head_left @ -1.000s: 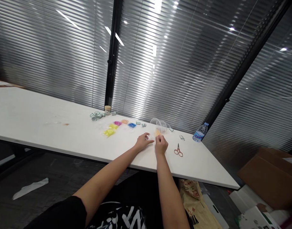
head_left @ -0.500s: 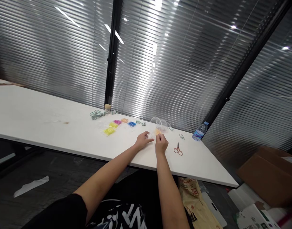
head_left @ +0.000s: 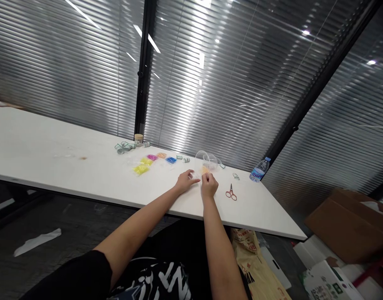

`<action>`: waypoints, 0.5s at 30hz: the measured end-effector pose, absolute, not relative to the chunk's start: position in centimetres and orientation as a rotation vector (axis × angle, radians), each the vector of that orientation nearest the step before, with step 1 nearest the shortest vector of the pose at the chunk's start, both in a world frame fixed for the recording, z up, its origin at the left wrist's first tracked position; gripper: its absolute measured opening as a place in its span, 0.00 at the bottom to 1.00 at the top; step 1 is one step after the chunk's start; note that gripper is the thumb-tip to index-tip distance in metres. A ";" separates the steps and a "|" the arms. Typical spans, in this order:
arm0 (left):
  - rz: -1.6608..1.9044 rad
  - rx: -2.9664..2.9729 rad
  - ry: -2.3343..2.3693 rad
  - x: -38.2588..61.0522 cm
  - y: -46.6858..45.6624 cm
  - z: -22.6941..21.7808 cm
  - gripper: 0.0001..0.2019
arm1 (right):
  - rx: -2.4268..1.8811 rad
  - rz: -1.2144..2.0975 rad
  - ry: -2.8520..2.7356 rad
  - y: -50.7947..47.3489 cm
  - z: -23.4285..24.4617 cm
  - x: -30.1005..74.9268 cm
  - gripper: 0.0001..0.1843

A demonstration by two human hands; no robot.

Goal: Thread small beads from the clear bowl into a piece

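Note:
My right hand is closed in a pinch on a small clear bag of orange bits, whose contents show just beyond my fingertips. To its left, my left hand curves with thumb and fingers around a clear plastic piece; its exact kind is too faint to make out. Right behind both hands stand clear plastic cups, one tilted with its round rim showing. Orange-handled scissors lie on the table to the right of my right hand.
On the white table lie bags of yellow, pink, orange and blue bits. Several green-edged rolls lie near a lidded jar. A water bottle stands far right; a cardboard box is beyond the edge.
The view has shifted slightly, so everything sits a little further left and up. Both hands stay close together, with the orange bag still in my right hand.

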State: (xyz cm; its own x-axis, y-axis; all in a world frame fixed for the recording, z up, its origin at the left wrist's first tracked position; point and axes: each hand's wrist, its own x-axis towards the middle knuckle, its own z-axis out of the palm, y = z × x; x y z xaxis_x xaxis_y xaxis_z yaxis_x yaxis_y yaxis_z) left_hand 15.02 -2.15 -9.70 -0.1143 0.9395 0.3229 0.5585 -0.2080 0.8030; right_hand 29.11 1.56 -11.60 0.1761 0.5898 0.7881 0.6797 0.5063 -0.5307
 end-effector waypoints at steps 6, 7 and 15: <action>1.250 1.758 1.650 15.0 -2.4 -9.5 0.19 | -1.141 -0.115 -1.500 2.0 -12.1 29.0 0.14; 1.250 1.760 1.649 15.0 -2.4 -9.5 0.19 | -1.140 -0.120 -1.499 2.1 -12.1 29.0 0.13; 1.257 1.765 1.653 15.0 -2.4 -9.4 0.19 | -1.129 -0.145 -1.504 2.4 -12.3 28.8 0.14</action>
